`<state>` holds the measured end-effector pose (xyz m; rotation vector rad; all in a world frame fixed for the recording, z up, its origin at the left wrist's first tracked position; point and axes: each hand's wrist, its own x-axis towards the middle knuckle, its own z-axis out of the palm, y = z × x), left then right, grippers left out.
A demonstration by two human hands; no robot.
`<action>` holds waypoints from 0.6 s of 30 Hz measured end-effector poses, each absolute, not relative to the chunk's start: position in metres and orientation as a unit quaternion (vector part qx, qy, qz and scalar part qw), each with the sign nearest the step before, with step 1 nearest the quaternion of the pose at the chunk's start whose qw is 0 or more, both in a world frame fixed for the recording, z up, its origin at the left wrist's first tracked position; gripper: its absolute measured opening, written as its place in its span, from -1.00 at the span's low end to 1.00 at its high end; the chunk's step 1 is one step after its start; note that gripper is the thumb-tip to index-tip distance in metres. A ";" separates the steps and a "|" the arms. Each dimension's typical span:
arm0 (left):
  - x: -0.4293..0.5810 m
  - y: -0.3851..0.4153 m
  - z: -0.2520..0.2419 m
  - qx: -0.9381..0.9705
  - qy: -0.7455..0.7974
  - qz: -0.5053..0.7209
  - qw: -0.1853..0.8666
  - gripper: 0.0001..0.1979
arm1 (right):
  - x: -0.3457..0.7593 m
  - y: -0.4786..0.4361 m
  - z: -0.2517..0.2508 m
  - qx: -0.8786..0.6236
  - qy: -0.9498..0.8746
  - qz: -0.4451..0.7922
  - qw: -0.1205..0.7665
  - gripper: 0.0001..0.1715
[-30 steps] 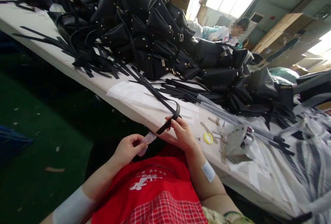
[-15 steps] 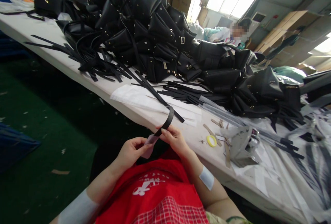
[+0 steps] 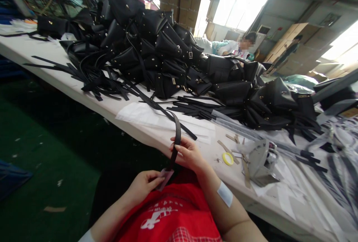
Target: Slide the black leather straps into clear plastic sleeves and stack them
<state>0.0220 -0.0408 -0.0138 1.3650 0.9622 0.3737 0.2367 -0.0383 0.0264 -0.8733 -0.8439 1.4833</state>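
A black strap (image 3: 178,128) with small holes curves up from my hands in front of the table edge. My right hand (image 3: 188,153) pinches it around its middle, thumb on the near face. Lower down, my left hand (image 3: 147,182) is closed on a small translucent plastic sleeve (image 3: 166,179) at the strap's lower end; whether those fingers also grip the strap itself I cannot tell. Just beyond, another long black strap (image 3: 188,131) lies across white sheets (image 3: 137,114) on the table.
Black handbags (image 3: 165,44) are heaped along the white table (image 3: 145,132). Loose straps (image 3: 95,74) lie left. On the right are a yellow tape roll (image 3: 228,159), a grey metal device (image 3: 263,163) and plastic-wrapped strips (image 3: 279,141). A person (image 3: 232,47) is behind the heap.
My left hand has moved down with the plastic sleeve, away from my right hand. More of the strap shows between them, and its upper part stands straighter. The view has tilted up a little.
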 end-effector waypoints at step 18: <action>0.044 -0.028 -0.001 0.639 0.414 0.149 0.631 -0.38 | 0.269 -0.004 0.079 -0.401 -0.379 0.485 0.678 -0.57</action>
